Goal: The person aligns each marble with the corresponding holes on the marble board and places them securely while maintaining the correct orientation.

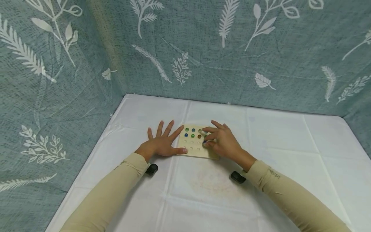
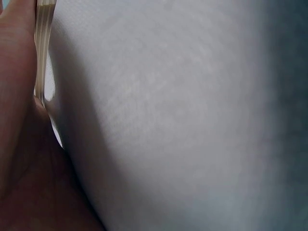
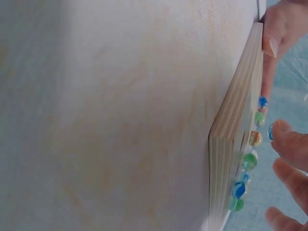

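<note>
A pale plywood board (image 1: pixel 203 154) with rows of round hollows lies on the table. Glass marbles sit in its two far rows, among them a green marble (image 1: pixel 192 136), an amber marble (image 3: pixel 256 138) and a blue marble (image 3: pixel 263 101). My left hand (image 1: pixel 162 145) is spread flat at the board's left side, its thumb on the near corner and its index fingertip at the far corner. Over the board's right part, my right hand (image 1: pixel 224 141) pinches another blue marble (image 3: pixel 271 132) just above the surface. Its fingers hide some hollows. The left wrist view shows mostly cloth and the board's layered edge (image 2: pixel 43 53).
A white cloth (image 1: pixel 278 180) with fold creases covers the table. Teal leaf-patterned fabric (image 1: pixel 203 64) hangs behind and to the left. Dark wrist devices show beneath both forearms, a left one (image 1: pixel 151 169) and a right one (image 1: pixel 238 177).
</note>
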### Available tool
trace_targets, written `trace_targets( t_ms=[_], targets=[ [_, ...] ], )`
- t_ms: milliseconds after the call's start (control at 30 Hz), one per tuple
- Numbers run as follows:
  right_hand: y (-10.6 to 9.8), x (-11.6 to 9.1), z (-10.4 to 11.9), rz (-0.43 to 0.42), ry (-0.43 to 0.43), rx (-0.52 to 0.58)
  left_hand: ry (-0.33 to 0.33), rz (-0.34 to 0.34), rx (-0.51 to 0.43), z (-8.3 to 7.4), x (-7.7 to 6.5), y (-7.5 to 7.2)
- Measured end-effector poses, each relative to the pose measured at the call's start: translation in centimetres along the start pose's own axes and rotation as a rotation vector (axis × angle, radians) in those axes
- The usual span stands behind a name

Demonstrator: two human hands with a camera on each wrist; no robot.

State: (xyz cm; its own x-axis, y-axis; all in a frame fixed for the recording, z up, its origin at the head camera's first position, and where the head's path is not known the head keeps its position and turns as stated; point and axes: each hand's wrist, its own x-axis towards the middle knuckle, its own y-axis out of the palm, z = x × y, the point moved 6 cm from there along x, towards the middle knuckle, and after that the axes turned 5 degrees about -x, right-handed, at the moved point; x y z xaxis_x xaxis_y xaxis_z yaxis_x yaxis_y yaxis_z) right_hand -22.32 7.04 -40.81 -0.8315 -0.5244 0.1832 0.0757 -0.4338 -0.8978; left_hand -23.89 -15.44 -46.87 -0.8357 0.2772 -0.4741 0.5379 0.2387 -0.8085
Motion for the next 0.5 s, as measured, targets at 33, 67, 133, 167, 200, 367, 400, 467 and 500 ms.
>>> trace_targets(
  t_ms=[33, 67, 133, 167, 200, 367, 400, 467, 500],
  targets=[
    [0.06, 0.04, 0.01, -0.002, -0.001, 0.001, 0.0, 0.0, 0.001, 0.02, 0.03, 0.02],
    [0.09, 0.04, 0.05, -0.002, -0.001, 0.004, 0.001, -0.001, 0.001, 0.03, 0.06, 0.04],
    [0.22, 0.1, 0.1, -0.005, -0.006, 0.003, 0.003, -0.004, 0.005, 0.07, 0.11, 0.08],
    [0.26, 0.14, 0.17, -0.007, -0.011, 0.0, 0.003, -0.005, 0.007, 0.1, 0.13, 0.1],
    [0.29, 0.19, 0.24, -0.011, -0.017, -0.003, 0.002, -0.007, 0.009, 0.14, 0.16, 0.11],
    [0.48, 0.51, 0.68, -0.017, -0.035, -0.016, 0.001, -0.011, 0.016, 0.34, 0.24, 0.19],
    [0.51, 0.56, 0.77, -0.015, -0.035, -0.018, 0.003, -0.012, 0.017, 0.36, 0.24, 0.2],
    [0.63, 0.68, 0.86, -0.007, -0.031, -0.026, 0.006, -0.013, 0.019, 0.38, 0.25, 0.19],
    [0.69, 0.75, 0.88, -0.004, -0.029, -0.031, 0.007, -0.013, 0.019, 0.38, 0.24, 0.17]
  ],
)
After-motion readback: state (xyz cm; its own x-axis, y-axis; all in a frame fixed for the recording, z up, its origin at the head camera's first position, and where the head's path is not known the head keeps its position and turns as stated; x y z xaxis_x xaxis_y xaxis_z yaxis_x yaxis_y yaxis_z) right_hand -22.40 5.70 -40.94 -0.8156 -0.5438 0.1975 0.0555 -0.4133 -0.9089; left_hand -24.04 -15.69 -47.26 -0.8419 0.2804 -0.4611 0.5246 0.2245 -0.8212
